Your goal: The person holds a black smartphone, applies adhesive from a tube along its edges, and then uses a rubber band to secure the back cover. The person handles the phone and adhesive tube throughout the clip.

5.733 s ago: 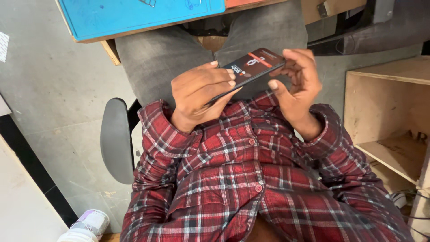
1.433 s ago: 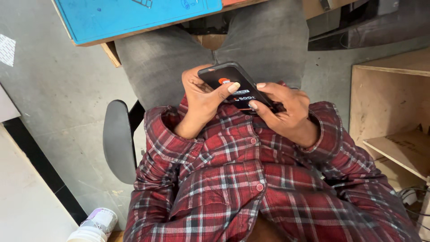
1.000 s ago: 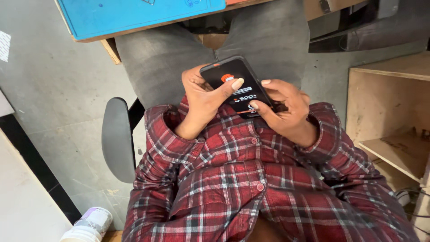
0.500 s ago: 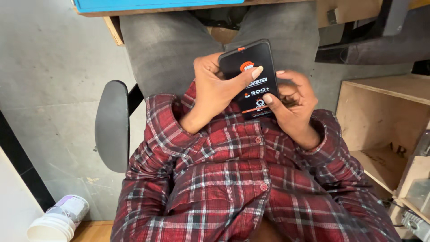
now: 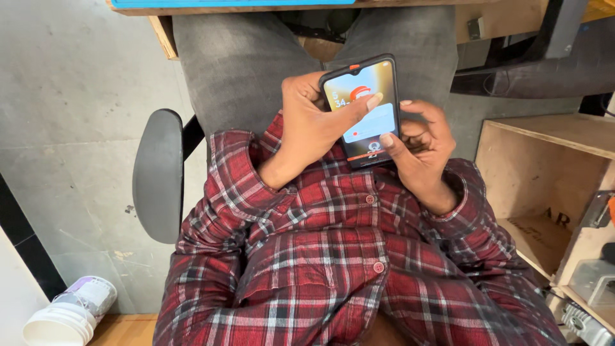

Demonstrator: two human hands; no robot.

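Shirt is a red plaid button-up [image 5: 333, 256] with white and dark lines, worn over faded grey jeans [image 5: 250, 64]. The black slab phone [image 5: 364, 109] shows an orange-to-white screen, and there's a black chair armrest [image 5: 157, 174] plus a blue-topped wooden surface [image 5: 230, 5].

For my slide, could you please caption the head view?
Seated person in a red plaid shirt holds a black smartphone in both hands, left hand and right hand, thumbs on its lit screen.
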